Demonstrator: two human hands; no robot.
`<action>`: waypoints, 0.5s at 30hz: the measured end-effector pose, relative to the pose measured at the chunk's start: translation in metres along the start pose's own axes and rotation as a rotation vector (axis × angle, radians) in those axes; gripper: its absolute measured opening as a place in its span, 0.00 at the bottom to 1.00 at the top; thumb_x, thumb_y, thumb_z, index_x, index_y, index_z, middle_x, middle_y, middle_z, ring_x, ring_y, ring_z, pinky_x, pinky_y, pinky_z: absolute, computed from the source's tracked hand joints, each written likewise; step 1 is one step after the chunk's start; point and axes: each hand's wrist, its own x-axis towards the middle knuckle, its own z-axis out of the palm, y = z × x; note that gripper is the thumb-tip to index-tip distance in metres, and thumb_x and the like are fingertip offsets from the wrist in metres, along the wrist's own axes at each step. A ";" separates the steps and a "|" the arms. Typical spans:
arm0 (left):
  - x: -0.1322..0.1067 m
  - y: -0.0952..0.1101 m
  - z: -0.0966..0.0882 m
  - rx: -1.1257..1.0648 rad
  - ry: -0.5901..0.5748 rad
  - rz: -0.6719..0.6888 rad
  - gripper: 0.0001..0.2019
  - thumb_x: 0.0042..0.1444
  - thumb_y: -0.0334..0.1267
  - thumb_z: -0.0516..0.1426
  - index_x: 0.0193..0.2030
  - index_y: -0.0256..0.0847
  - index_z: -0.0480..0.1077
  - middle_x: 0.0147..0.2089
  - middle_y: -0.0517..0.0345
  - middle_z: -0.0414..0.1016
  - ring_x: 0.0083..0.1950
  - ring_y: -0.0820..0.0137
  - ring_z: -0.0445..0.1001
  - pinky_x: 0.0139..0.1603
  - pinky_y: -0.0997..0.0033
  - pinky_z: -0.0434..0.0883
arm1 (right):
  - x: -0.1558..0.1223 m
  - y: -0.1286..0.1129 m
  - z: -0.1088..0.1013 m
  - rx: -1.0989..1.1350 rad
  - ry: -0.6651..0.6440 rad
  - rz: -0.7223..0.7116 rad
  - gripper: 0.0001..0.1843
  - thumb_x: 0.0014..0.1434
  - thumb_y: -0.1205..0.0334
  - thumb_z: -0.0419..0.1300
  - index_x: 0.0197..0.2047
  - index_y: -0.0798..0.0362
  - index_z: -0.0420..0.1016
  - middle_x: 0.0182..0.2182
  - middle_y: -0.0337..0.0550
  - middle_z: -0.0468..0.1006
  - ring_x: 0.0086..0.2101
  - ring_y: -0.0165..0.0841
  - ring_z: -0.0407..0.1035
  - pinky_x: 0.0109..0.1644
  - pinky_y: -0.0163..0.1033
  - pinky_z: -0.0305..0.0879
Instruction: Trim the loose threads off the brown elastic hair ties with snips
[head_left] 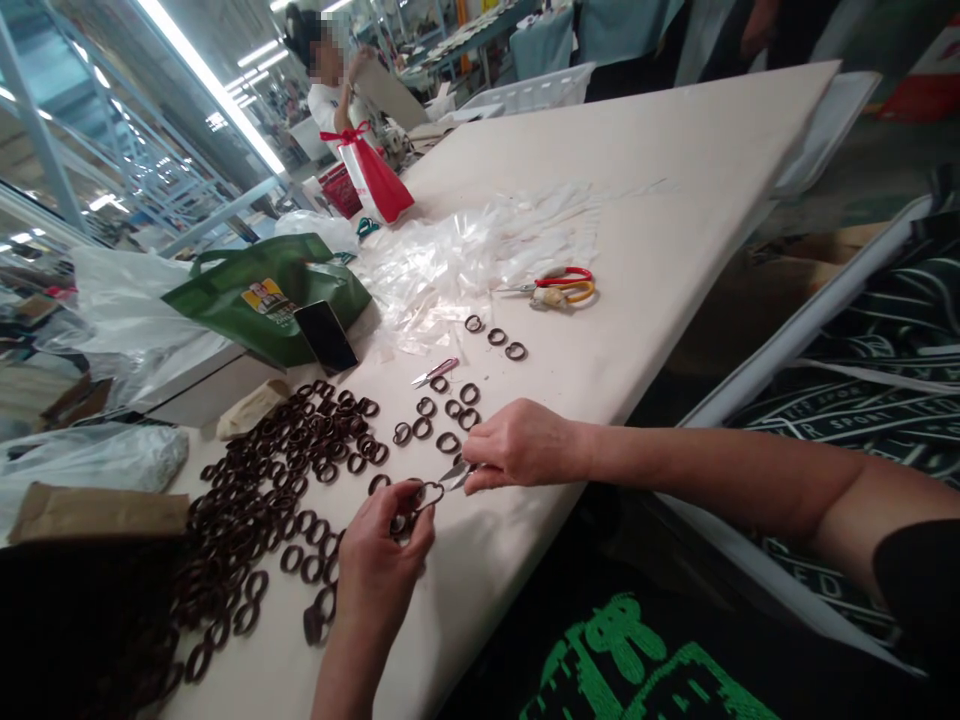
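Between thumb and fingers, my left hand (386,545) pinches a small dark brown loop (430,493) above the table. My right hand (517,447) grips a pair of small metal snips (454,474), their blades pointing left at the loop. Whether the blades touch it I cannot tell. Several similar loops (448,442) lie scattered just beyond my hands. To the left spreads a large heap of dark brown loops (262,480). Farther off, a pink-handled snipper (436,373) rests on the table, with a few loops (496,337) behind it.
Scissors with red and yellow handles (564,287) lie beside clear plastic bags (450,260) on the pale table (675,170). A green bag (277,295) and a phone (326,337) stand at the left. Beyond the table is another person (330,100). Dark printed fabric (862,420) hangs at right.
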 end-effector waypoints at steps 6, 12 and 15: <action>0.005 0.007 0.001 0.122 -0.006 0.137 0.05 0.56 0.39 0.58 0.38 0.44 0.73 0.32 0.59 0.76 0.34 0.66 0.75 0.37 0.67 0.71 | 0.007 -0.001 0.001 -0.052 -0.100 -0.032 0.26 0.69 0.40 0.50 0.32 0.54 0.68 0.28 0.39 0.74 0.25 0.28 0.65 0.27 0.37 0.40; 0.005 0.011 0.006 0.187 0.013 0.198 0.04 0.56 0.37 0.57 0.38 0.44 0.71 0.32 0.59 0.75 0.33 0.66 0.75 0.36 0.67 0.70 | 0.006 0.002 -0.003 -0.099 -0.133 -0.003 0.25 0.68 0.41 0.53 0.32 0.54 0.68 0.27 0.38 0.74 0.25 0.29 0.65 0.27 0.37 0.40; 0.005 0.014 0.009 0.218 0.017 0.215 0.04 0.56 0.36 0.57 0.38 0.44 0.71 0.31 0.59 0.75 0.33 0.66 0.74 0.37 0.67 0.69 | 0.004 0.001 -0.001 -0.117 -0.145 -0.014 0.25 0.68 0.41 0.53 0.33 0.55 0.69 0.27 0.40 0.74 0.26 0.30 0.66 0.27 0.37 0.40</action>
